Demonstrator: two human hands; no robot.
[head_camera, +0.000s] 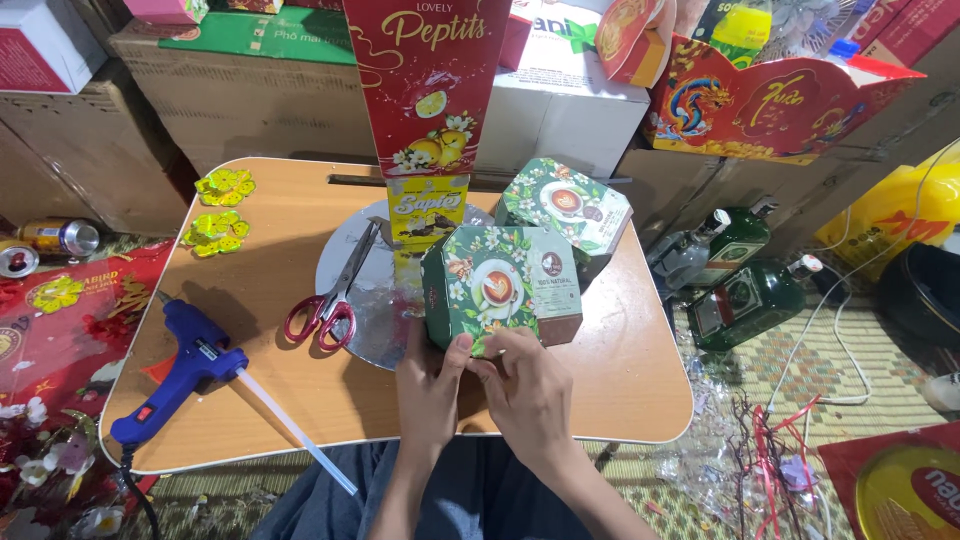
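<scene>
On wooden table (620, 390) – both hands (480, 390) hold green box (500, 285)

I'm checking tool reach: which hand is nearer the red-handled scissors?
Left. The left hand is just right of the scissors; the right hand lies farther right.

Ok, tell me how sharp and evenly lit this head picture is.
Head view: soft, even light; faint shadows under the scissors and glue gun. The green octagonal box at the left hand and right hand is sharp. Mild glare on the silver disc. Wide-lens bending shows at the edges.
</scene>
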